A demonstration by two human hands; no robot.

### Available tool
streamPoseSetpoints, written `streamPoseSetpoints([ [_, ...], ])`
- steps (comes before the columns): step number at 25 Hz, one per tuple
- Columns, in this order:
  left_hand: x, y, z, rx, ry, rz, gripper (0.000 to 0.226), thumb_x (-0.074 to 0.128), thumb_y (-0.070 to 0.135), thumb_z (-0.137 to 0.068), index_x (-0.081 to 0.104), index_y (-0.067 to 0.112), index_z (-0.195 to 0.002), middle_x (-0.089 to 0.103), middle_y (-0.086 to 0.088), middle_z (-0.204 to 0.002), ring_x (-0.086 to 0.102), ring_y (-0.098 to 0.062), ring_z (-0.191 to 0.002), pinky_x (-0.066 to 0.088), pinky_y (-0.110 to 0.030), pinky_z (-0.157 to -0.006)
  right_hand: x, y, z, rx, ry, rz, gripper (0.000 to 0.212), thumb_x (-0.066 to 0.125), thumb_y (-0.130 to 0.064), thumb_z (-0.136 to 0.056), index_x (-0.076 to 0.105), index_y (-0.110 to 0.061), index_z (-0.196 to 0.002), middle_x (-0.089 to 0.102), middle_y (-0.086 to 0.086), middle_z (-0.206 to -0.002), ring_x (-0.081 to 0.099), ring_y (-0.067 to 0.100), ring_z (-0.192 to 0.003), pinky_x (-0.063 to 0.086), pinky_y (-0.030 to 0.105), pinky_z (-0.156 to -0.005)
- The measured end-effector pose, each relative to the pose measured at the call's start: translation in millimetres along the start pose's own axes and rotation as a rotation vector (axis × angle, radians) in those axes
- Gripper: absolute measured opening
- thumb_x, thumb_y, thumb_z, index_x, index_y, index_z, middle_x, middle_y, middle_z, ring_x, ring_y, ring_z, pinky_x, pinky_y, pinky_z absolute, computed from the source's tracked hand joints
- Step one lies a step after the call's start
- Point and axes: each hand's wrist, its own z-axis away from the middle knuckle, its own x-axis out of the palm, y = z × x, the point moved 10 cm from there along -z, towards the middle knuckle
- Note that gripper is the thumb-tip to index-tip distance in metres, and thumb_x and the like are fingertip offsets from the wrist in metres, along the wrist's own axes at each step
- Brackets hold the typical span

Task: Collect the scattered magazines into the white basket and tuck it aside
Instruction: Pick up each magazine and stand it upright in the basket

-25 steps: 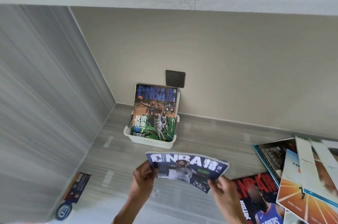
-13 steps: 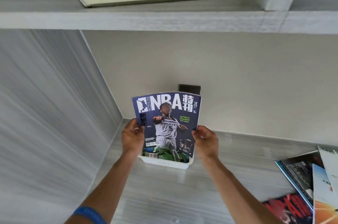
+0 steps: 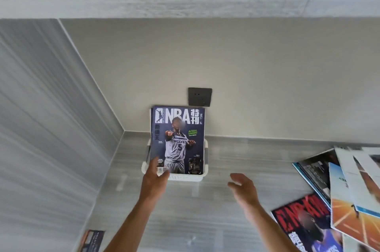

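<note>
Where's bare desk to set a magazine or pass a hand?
Bare desk lies between the white basket and the magazine pile, also left of the basket toward the side panel. The right side is crowded; a small card lies front-left.

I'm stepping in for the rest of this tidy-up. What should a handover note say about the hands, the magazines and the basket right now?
Left hand: touching the lower corner of the Wolves NBA magazine, which stands upright in the white basket.
Right hand: open, empty, off the magazine.
Done: that magazine is in the basket, by the wall below the outlet.
Left: the scattered magazines on the right, the red NBA magazine, then tucking the basket aside.
</note>
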Motion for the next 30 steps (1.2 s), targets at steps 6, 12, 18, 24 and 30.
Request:
streamPoseSetpoints([
  [6, 132.4, -32.7, 90.5, -0.097, -0.222, 0.011, 0.059, 0.063, 0.001, -0.087, 0.044, 0.017, -0.14, 0.053, -0.015, -0.139, 0.05, -0.029, -0.127, 0.039, -0.038, -0.102, -70.4, 115.8, 49.5, 0.105, 0.032, 0.068, 0.027, 0.07, 0.001, -0.077, 0.07, -0.005, -0.103, 0.071, 0.008, -0.105, 0.066, 0.021, -0.107, 0.045, 0.019, -0.081],
  [12, 275.6, -11.1, 180.5, -0.076, -0.51, -0.011, 0.054, 0.062, 0.001, -0.087, 0.05, 0.02, -0.136, 0.059, -0.006, -0.127, 0.054, -0.022, -0.117, 0.041, -0.032, -0.093, -214.4, 180.0, 70.0, 0.156, 0.198, 0.28, 0.025, 0.063, -0.012, -0.085, 0.068, -0.014, -0.109, 0.071, 0.007, -0.114, 0.065, 0.024, -0.109, 0.049, 0.023, -0.084],
  [18, 352.2, -9.5, 225.5, -0.039, -0.568, -0.142, 0.048, 0.059, 0.01, -0.089, 0.052, 0.025, -0.133, 0.061, -0.005, -0.131, 0.056, -0.022, -0.121, 0.044, -0.029, -0.09, -299.4, 229.0, 82.3, 0.081, 0.206, 0.663, 0.045, 0.069, -0.026, -0.084, 0.055, -0.021, -0.127, 0.058, 0.0, -0.136, 0.052, 0.018, -0.126, 0.051, 0.036, -0.1],
  [24, 429.3, -41.5, 275.3, 0.197, -0.908, -0.673, 0.062, 0.053, 0.022, -0.086, 0.034, 0.035, -0.144, 0.02, 0.005, -0.16, 0.022, -0.017, -0.146, 0.031, -0.036, -0.115, -336.1, 257.0, 81.4, 0.104, 0.211, 0.755, 0.056, 0.065, -0.037, -0.082, 0.043, -0.032, -0.133, 0.047, -0.009, -0.144, 0.046, 0.017, -0.13, 0.043, 0.039, -0.106],
  [30, 432.2, -71.8, 282.2, 0.176, -0.975, -0.98, 0.08, 0.049, 0.019, -0.085, 0.011, 0.041, -0.151, -0.02, 0.009, -0.161, -0.007, -0.016, -0.15, 0.036, -0.034, -0.112, -361.4, 284.7, 82.6, 0.274, 0.298, 0.812, 0.076, 0.071, -0.051, -0.074, 0.037, -0.019, -0.133, 0.048, 0.004, -0.136, 0.052, 0.027, -0.118, 0.047, 0.04, -0.095],
])
